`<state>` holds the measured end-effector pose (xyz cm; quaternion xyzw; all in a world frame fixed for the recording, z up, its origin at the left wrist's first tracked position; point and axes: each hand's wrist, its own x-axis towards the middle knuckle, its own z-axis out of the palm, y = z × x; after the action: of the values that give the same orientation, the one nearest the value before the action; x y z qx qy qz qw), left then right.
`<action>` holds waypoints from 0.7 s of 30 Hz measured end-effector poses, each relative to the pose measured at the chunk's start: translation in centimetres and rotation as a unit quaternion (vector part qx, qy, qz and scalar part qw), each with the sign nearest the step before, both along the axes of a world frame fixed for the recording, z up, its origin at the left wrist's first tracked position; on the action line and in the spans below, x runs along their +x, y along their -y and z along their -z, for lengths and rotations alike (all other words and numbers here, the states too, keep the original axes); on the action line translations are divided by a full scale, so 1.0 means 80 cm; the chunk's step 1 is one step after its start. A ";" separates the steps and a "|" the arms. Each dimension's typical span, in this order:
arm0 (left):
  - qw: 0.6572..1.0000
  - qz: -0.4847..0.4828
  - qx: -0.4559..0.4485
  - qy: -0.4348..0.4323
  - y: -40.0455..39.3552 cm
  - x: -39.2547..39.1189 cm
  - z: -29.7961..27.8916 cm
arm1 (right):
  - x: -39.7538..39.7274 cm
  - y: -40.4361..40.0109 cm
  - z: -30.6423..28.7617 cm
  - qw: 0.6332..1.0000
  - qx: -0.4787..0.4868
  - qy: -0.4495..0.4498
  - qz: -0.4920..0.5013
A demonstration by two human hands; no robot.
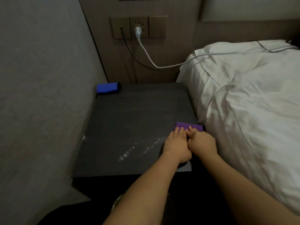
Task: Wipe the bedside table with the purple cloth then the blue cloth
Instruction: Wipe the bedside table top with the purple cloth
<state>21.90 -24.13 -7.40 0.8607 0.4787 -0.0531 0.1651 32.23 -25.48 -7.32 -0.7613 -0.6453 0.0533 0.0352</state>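
Dim light falls on the dark bedside table wedged between a grey wall and a white bed; the left hand and right hand lie side by side, fingers flat and open on the folded purple cloth, pressing it down without gripping it, at the table's bed-side edge; white streaks lie just left of the hands; the blue cloth sits well beyond them at the far left corner.

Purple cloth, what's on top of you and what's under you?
Both hands press on the purple cloth: left hand, right hand. Beneath lies the dark bedside table; that covered patch is hidden.
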 end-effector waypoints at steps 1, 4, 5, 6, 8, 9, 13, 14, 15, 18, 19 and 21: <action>1.000 0.001 0.000 -0.003 0.001 -0.001 0.000 | -0.001 0.001 -0.001 1.000 -0.006 -0.001 0.000; 1.000 0.003 0.001 -0.003 0.008 -0.003 0.001 | -0.003 0.007 -0.001 1.000 -0.022 -0.009 0.004; 1.000 0.002 0.001 -0.003 0.011 -0.004 0.001 | -0.003 0.009 -0.001 0.999 -0.030 -0.013 0.003; 1.000 0.002 0.001 -0.004 0.013 -0.005 0.002 | -0.002 0.012 0.000 0.999 -0.039 -0.016 -0.002; 1.000 0.005 0.001 -0.012 0.018 -0.007 0.001 | -0.003 0.016 0.001 0.997 -0.065 -0.023 -0.020; 1.000 0.007 0.000 -0.017 0.020 -0.009 0.000 | -0.004 0.019 0.003 0.996 -0.079 -0.031 -0.032; 1.000 0.010 0.005 -0.029 0.030 -0.018 -0.001 | -0.011 0.032 0.005 0.991 -0.112 -0.050 -0.058; 1.000 0.008 0.004 -0.027 0.032 -0.021 -0.002 | -0.013 0.034 0.004 0.990 -0.117 -0.053 -0.062; 1.000 0.005 0.002 -0.025 0.035 -0.024 -0.002 | -0.015 0.035 0.003 0.989 -0.121 -0.057 -0.064; 1.000 0.003 -0.003 -0.025 0.041 -0.036 -0.003 | -0.026 0.040 0.002 0.988 -0.125 -0.061 -0.067; 1.000 0.004 -0.004 -0.026 0.042 -0.040 -0.003 | -0.029 0.041 0.003 0.988 -0.126 -0.061 -0.067; 1.000 0.003 -0.003 -0.026 0.044 -0.048 -0.004 | -0.038 0.042 0.004 0.988 -0.128 -0.060 -0.069</action>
<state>18.08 -27.62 -7.11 0.8599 0.4800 -0.0776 0.1554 29.23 -28.84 -7.64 -0.7088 -0.6806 0.1832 -0.0278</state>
